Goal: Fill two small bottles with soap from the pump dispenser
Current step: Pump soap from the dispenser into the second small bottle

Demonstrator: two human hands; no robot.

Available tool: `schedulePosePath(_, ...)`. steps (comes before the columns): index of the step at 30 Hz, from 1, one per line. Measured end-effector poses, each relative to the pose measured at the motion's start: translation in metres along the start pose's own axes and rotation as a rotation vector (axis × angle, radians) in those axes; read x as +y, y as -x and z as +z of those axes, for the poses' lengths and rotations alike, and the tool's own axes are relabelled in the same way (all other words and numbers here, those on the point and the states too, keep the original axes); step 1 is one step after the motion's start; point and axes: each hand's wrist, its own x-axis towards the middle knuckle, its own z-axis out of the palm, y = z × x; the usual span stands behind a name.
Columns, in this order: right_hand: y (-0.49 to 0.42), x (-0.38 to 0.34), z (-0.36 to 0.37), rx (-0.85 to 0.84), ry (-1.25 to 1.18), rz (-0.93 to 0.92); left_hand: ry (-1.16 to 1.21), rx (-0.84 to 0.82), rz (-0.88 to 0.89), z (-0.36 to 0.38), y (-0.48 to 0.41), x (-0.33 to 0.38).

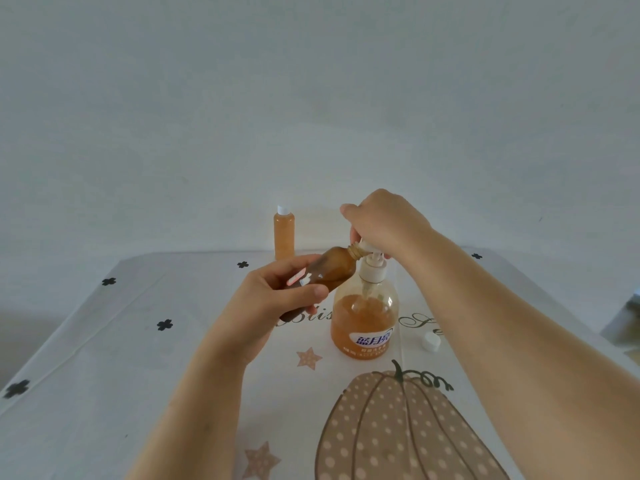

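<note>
Gripping tilted small bottle (329, 271) mid-body with left hand (277, 294); right hand (382, 223) curled over pump dispenser (363, 320) head. Likely light, slippery: hold mid-body.

white tablecloth (104, 341) w/ black clovers, dotted tan pumpkin (398, 438); amber soap dispenser (363, 320); cap (431, 341) prob. white.

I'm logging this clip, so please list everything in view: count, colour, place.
pump dispenser: 1, clear with orange soap, white pump, table centre
small bottle: 1, amber, tilted, mouth at the pump nozzle
capped bottle: 1, orange, white cap, upright at table's far edge
loose cap: 1, white, on cloth right of dispenser
tablecloth: 1, white with pumpkin, stars, black marks, covering table
left hand: 1, grips the small bottle
right hand: 1, on the pump head
</note>
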Motion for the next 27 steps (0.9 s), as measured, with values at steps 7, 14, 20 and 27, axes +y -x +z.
schedulePosePath(7, -0.002, 0.001, 0.007, -0.024, -0.005, 0.024, -0.012, 0.033, -0.007, -0.003, -0.001, -0.002)
schedulePosePath(14, -0.007, 0.005, 0.016, -0.025, 0.017, 0.008, -0.039, 0.040, -0.049, -0.008, -0.004, -0.003)
schedulePosePath(20, -0.011, 0.010, 0.024, -0.020, -0.015, -0.004, -0.063, 0.026, -0.082, -0.010, -0.004, -0.004)
schedulePosePath(27, -0.007, 0.010, 0.023, -0.029, -0.030, 0.024, -0.026, 0.021, -0.076, -0.007, -0.001, -0.003)
